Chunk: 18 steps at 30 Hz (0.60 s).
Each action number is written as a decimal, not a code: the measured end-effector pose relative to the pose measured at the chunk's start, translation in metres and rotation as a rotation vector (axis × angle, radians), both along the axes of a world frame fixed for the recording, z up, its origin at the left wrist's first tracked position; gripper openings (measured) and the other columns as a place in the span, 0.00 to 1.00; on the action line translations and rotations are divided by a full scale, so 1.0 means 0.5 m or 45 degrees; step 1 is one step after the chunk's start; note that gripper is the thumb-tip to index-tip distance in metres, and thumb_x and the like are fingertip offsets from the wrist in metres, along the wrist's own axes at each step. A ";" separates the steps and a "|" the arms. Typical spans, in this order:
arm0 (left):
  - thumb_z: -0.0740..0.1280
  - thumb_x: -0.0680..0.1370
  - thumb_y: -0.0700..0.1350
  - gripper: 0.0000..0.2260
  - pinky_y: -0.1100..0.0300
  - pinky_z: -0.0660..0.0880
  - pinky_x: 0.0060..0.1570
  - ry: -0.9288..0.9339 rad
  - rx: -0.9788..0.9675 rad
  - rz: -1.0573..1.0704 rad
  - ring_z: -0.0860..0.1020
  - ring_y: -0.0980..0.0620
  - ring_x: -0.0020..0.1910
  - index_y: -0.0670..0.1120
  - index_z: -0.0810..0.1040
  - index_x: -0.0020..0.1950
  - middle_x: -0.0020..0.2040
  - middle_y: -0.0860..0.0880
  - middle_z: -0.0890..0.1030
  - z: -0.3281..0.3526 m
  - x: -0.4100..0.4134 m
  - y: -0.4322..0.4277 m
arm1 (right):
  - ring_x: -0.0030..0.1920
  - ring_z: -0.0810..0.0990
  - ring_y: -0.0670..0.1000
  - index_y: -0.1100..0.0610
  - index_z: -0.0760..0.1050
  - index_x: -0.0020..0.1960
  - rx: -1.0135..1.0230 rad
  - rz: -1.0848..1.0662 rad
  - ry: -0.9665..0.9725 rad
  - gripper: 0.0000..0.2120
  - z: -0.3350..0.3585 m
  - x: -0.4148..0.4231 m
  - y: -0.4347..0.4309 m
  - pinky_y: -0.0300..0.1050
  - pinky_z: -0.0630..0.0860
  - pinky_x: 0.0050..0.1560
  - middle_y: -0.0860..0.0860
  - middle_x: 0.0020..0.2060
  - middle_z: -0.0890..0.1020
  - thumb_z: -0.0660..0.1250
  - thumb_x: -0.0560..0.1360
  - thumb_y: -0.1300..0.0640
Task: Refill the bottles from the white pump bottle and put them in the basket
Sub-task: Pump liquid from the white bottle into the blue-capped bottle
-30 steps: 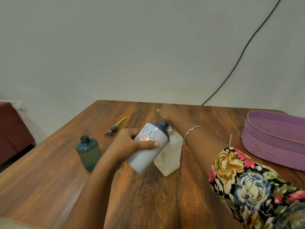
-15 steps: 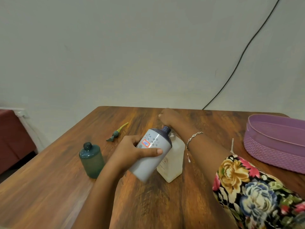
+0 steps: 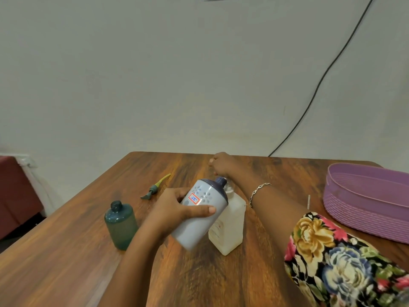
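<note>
I see nothing shifted in 1 s: my left hand (image 3: pixel 174 209) grips the grey bottle (image 3: pixel 194 229), tilted just beside the white pump bottle (image 3: pixel 230 227); my right hand (image 3: pixel 222 166) is above its pump, grip unclear. Probably still filling.

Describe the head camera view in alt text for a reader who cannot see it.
A person's left hand grips a tilted grey bottle with a dark top beside a white pump bottle, whose top the right hand covers, on a wooden table. An uncapped teal bottle stands at left with a pump head behind it; a purple basket sits at right.
</note>
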<state>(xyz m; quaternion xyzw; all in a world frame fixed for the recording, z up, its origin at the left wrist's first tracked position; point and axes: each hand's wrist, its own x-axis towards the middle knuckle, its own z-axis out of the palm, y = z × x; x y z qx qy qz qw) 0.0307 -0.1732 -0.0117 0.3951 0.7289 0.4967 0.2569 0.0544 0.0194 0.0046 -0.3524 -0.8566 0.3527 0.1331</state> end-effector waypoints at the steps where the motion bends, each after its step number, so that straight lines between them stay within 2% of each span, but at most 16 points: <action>1: 0.78 0.61 0.50 0.16 0.62 0.76 0.32 0.010 -0.015 -0.008 0.82 0.54 0.35 0.45 0.82 0.44 0.36 0.49 0.84 -0.004 -0.001 0.001 | 0.55 0.78 0.59 0.64 0.74 0.60 0.028 -0.004 -0.061 0.16 -0.003 0.004 -0.001 0.53 0.74 0.59 0.61 0.58 0.78 0.55 0.80 0.56; 4: 0.76 0.56 0.56 0.24 0.56 0.79 0.39 0.009 -0.037 -0.023 0.83 0.50 0.39 0.43 0.82 0.46 0.40 0.47 0.84 -0.016 0.001 0.003 | 0.54 0.79 0.60 0.64 0.74 0.62 0.075 -0.011 -0.157 0.17 -0.015 0.009 0.001 0.51 0.75 0.56 0.61 0.55 0.80 0.54 0.81 0.55; 9: 0.80 0.54 0.61 0.30 0.55 0.79 0.41 0.022 -0.062 -0.007 0.83 0.51 0.40 0.45 0.81 0.48 0.41 0.47 0.84 -0.020 -0.011 0.006 | 0.52 0.81 0.60 0.66 0.75 0.59 -0.028 -0.033 -0.163 0.16 -0.018 -0.004 -0.001 0.51 0.75 0.55 0.62 0.51 0.81 0.55 0.80 0.58; 11: 0.80 0.55 0.58 0.27 0.54 0.80 0.41 -0.002 -0.038 0.000 0.83 0.50 0.40 0.45 0.81 0.48 0.41 0.47 0.84 -0.021 -0.009 0.004 | 0.47 0.80 0.57 0.66 0.75 0.57 -0.080 -0.001 -0.136 0.13 -0.006 -0.003 -0.005 0.47 0.75 0.48 0.59 0.47 0.81 0.57 0.80 0.59; 13: 0.77 0.57 0.54 0.23 0.58 0.79 0.37 -0.009 0.017 0.014 0.83 0.52 0.38 0.44 0.82 0.47 0.40 0.48 0.84 -0.018 -0.003 -0.002 | 0.38 0.75 0.52 0.63 0.73 0.52 -0.166 0.018 -0.105 0.07 0.013 -0.001 -0.016 0.41 0.69 0.37 0.55 0.39 0.77 0.58 0.79 0.62; 14: 0.77 0.59 0.52 0.21 0.60 0.78 0.35 0.003 0.040 0.020 0.83 0.52 0.37 0.44 0.82 0.47 0.40 0.48 0.84 -0.016 -0.003 -0.004 | 0.36 0.73 0.50 0.61 0.72 0.51 -0.172 0.019 -0.096 0.05 0.025 -0.001 -0.021 0.40 0.67 0.35 0.53 0.36 0.75 0.58 0.79 0.62; 15: 0.77 0.61 0.50 0.18 0.61 0.78 0.35 0.015 0.052 0.025 0.83 0.53 0.37 0.45 0.82 0.47 0.39 0.48 0.84 -0.013 -0.004 -0.005 | 0.38 0.72 0.51 0.60 0.73 0.51 -0.149 0.047 -0.103 0.06 0.032 -0.003 -0.024 0.41 0.66 0.35 0.53 0.38 0.75 0.57 0.80 0.61; 17: 0.79 0.63 0.48 0.15 0.62 0.76 0.33 0.013 0.054 0.023 0.82 0.54 0.36 0.45 0.82 0.46 0.38 0.49 0.84 -0.011 -0.008 -0.008 | 0.46 0.73 0.54 0.64 0.75 0.50 -0.066 0.104 -0.199 0.12 0.037 -0.001 -0.028 0.42 0.67 0.39 0.57 0.46 0.75 0.56 0.81 0.59; 18: 0.80 0.62 0.49 0.16 0.62 0.76 0.33 0.001 0.051 0.015 0.82 0.54 0.36 0.45 0.82 0.45 0.38 0.49 0.84 -0.013 -0.007 -0.008 | 0.48 0.73 0.55 0.66 0.75 0.54 -0.034 0.120 -0.260 0.13 0.034 0.004 -0.029 0.42 0.68 0.42 0.57 0.51 0.75 0.56 0.81 0.59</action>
